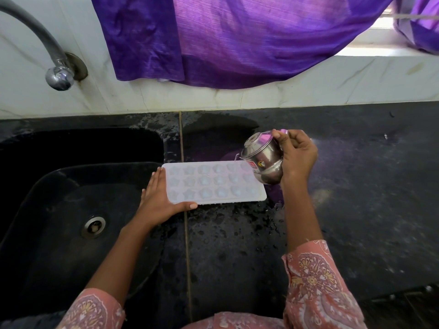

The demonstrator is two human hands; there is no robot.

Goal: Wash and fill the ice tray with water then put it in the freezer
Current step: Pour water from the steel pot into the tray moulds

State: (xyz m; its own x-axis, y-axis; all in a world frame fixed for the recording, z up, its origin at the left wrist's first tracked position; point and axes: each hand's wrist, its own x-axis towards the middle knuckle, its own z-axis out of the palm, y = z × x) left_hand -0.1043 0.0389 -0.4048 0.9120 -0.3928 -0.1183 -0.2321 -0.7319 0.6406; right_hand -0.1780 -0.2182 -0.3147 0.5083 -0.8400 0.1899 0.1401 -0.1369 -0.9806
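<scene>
Black stone sink at bench left. Left hand, fingers straight, thumb out, braces left end of white plastic ice tray, star moulds, on wet speckled black bench. Right hand grips tilted steel pot over tray's right end.

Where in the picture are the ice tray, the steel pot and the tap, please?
ice tray [213, 184]: head view, on the middle of its moulded top.
steel pot [266, 157]: head view, on its rounded belly.
tap [59, 78]: head view, on its shiny round end.
</scene>
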